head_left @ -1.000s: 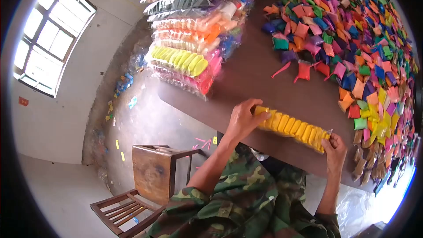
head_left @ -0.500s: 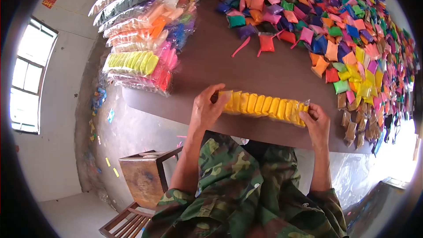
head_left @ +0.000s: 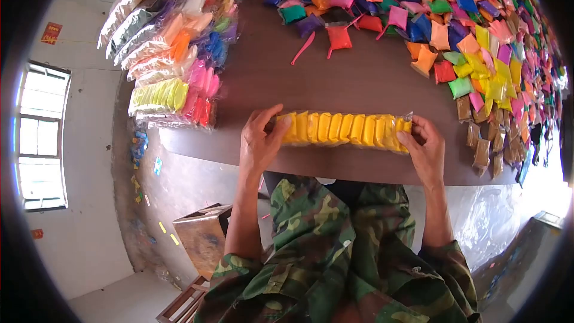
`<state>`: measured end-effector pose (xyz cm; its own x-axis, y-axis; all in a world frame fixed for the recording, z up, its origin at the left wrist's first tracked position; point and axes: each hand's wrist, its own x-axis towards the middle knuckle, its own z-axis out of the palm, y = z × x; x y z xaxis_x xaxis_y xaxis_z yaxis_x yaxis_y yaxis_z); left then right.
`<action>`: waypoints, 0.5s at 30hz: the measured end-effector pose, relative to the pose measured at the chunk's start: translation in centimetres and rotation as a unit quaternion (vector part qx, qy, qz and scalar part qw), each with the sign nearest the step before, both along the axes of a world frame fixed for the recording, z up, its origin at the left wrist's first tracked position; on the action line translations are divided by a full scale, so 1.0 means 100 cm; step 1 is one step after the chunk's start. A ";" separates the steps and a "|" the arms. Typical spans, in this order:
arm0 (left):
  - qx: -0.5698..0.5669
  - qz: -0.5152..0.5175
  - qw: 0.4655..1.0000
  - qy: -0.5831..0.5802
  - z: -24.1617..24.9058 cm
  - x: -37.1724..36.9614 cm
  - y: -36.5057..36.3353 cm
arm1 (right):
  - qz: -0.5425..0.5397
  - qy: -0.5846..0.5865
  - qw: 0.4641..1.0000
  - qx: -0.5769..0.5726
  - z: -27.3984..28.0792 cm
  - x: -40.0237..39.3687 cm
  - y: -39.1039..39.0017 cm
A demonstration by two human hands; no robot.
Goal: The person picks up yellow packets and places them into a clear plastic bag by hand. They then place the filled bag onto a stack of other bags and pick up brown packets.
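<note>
A long clear bag of yellow packets (head_left: 342, 129) lies level near the table's front edge, its packets standing side by side in one row. My left hand (head_left: 261, 137) grips the bag's left end, thumb in front and fingers behind. At the opposite end, my right hand (head_left: 426, 146) pinches the bag's corner between thumb and fingers. Parts of the fingers on both hands are hidden behind the bag.
Filled clear bags (head_left: 158, 94) are stacked at the table's left. A big heap of small coloured packets (head_left: 454, 30) covers the back and right. A pink plastic stick (head_left: 303, 48) lies on the brown table (head_left: 257, 78). A wooden stool (head_left: 203, 236) stands at lower left.
The view has shifted, so the stacked bags and heap sit further left in it. Both hands still hold the yellow bag, which now lies more level and looks stretched straighter.
</note>
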<state>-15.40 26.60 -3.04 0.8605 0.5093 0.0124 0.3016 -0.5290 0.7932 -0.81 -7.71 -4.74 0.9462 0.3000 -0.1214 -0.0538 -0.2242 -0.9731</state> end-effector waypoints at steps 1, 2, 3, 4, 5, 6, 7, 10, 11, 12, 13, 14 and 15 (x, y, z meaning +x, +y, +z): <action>-0.016 -0.001 1.000 -0.007 0.005 -0.001 -0.003 | 0.000 -0.006 1.000 -0.001 -0.002 0.001 0.000; -0.033 -0.003 0.999 -0.013 0.010 -0.002 -0.006 | 0.001 -0.003 1.000 0.001 -0.002 0.001 0.001; 0.051 -0.040 0.998 -0.019 0.015 -0.002 -0.006 | 0.003 0.001 1.000 0.004 -0.001 0.001 0.001; 0.133 -0.077 0.988 -0.025 0.020 -0.003 -0.006 | 0.005 0.004 1.000 0.005 0.000 0.001 0.001; 0.214 -0.114 0.970 -0.032 0.025 -0.003 -0.007 | 0.005 0.003 1.000 0.007 0.000 0.001 0.000; 0.218 -0.138 0.966 -0.013 0.032 0.000 -0.010 | 0.006 0.003 1.000 0.008 -0.001 0.001 0.000; 0.222 -0.161 0.962 0.006 0.039 0.005 -0.015 | 0.007 0.004 1.000 0.010 -0.001 0.001 0.001; 0.191 -0.214 0.956 0.060 0.029 0.013 -0.001 | 0.010 0.001 1.000 0.000 0.003 0.001 0.001; 0.173 -0.231 0.954 0.077 0.023 0.014 0.006 | 0.010 -0.004 1.000 -0.001 0.002 0.000 0.002; 0.158 -0.237 0.955 0.087 0.019 0.016 0.011 | 0.010 -0.010 1.000 -0.001 0.001 0.000 0.002; 0.143 -0.243 0.955 0.096 0.017 0.018 0.015 | 0.010 -0.017 1.000 -0.002 0.000 0.001 0.001; 0.127 -0.248 0.955 0.104 0.016 0.020 0.017 | 0.008 -0.013 1.000 -0.002 0.000 0.001 0.001; 0.129 -0.247 0.955 0.103 0.016 0.020 0.017 | 0.008 -0.010 1.000 -0.002 0.000 0.001 0.001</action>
<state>-13.38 28.30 -1.44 0.9926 0.0433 -0.1131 0.1003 -0.8174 0.5673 -0.76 -7.65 -4.69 0.9437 0.3144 -0.1032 -0.0303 -0.2284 -0.9731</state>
